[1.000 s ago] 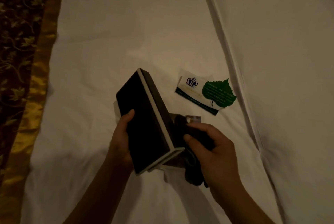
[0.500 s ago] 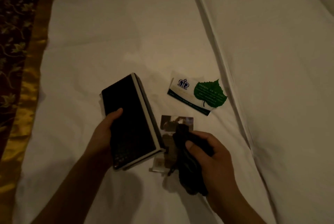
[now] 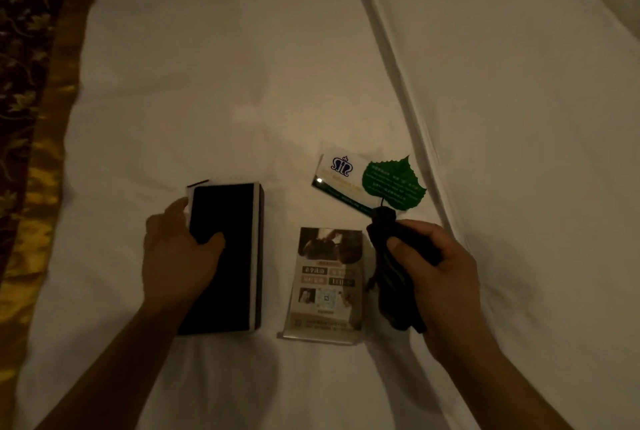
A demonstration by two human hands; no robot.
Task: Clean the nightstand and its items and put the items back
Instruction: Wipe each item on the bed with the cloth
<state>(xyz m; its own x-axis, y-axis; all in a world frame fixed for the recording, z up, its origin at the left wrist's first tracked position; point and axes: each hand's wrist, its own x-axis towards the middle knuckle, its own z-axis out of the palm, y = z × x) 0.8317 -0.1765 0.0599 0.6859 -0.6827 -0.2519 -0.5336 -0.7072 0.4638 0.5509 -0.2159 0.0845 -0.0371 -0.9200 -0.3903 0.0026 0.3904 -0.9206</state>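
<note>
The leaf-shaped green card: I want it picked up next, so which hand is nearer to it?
Right. The right hand, gripping a dark cloth, sits just below the leaf card; the left hand rests on the black box, far left.

Surface: white bedsheet (image 3: 242, 65), lightly creased, filling most of the view
Right side: white duvet (image 3: 519, 117), its folded edge running diagonally
Left edge: dark floral runner (image 3: 20, 48) with gold satin border (image 3: 45, 187)
Light: dim, warm
</note>
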